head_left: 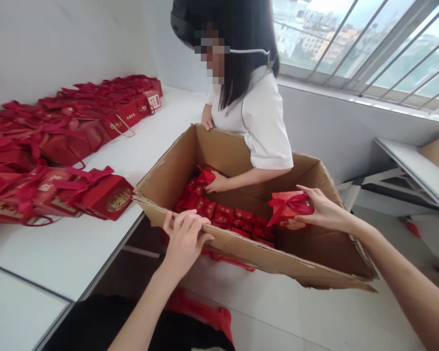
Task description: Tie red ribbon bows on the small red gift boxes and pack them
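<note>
A large open cardboard box [241,241] stands before me, with rows of small red gift boxes [225,214] on its bottom. My left hand [186,234] is closed over the near rim, fingers bent onto the cardboard. Inside the right end of the carton, my right hand [324,209] grips a red gift box [290,208] with a ribbon bow, held above the bottom. A co-worker's hand [216,182] reaches in from the far side and touches another red gift box [206,175]. The co-worker's other hand rests on the far left corner.
Many red gift boxes [106,192] with ribbons and cord handles crowd the white table [106,253] on the left. Across the carton stands a co-worker [267,107] in a white shirt. A tilted white tabletop [417,170] is at right, below a barred window [351,48].
</note>
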`<state>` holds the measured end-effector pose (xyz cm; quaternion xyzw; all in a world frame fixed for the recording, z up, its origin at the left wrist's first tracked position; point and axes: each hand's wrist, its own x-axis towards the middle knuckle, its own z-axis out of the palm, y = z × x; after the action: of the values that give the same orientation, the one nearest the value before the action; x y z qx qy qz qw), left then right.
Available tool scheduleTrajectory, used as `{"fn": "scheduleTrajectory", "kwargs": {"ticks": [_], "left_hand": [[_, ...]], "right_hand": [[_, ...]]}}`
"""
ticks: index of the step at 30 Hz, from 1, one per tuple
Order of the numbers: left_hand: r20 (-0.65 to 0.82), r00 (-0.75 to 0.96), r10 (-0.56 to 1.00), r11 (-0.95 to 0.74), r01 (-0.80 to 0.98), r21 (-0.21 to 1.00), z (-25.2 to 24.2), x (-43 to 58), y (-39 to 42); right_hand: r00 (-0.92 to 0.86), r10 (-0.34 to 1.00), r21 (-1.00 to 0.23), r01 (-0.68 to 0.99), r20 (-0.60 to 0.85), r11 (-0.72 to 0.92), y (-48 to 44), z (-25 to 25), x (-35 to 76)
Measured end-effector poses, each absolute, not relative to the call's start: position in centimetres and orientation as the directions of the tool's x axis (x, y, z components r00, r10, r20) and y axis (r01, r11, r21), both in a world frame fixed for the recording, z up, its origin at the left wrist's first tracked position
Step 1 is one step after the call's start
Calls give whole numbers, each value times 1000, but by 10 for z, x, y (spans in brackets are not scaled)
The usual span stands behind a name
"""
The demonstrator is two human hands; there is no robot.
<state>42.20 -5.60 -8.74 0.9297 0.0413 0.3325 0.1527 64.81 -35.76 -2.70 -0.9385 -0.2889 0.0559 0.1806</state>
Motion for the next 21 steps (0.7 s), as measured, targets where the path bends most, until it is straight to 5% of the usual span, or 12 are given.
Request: {"fn": "scheduleTrajectory", "kwargs": {"ticks": [7,21], "left_hand": [[641,732,230,-937,-11,349,-84,423,-60],[646,724,242,-919,-43,393,-83,422,-61]], "right_hand": [[748,616,-169,592,-248,-788,-312,-62,687],[779,536,-52,551,-324,-833,-280,-130,713]]}}
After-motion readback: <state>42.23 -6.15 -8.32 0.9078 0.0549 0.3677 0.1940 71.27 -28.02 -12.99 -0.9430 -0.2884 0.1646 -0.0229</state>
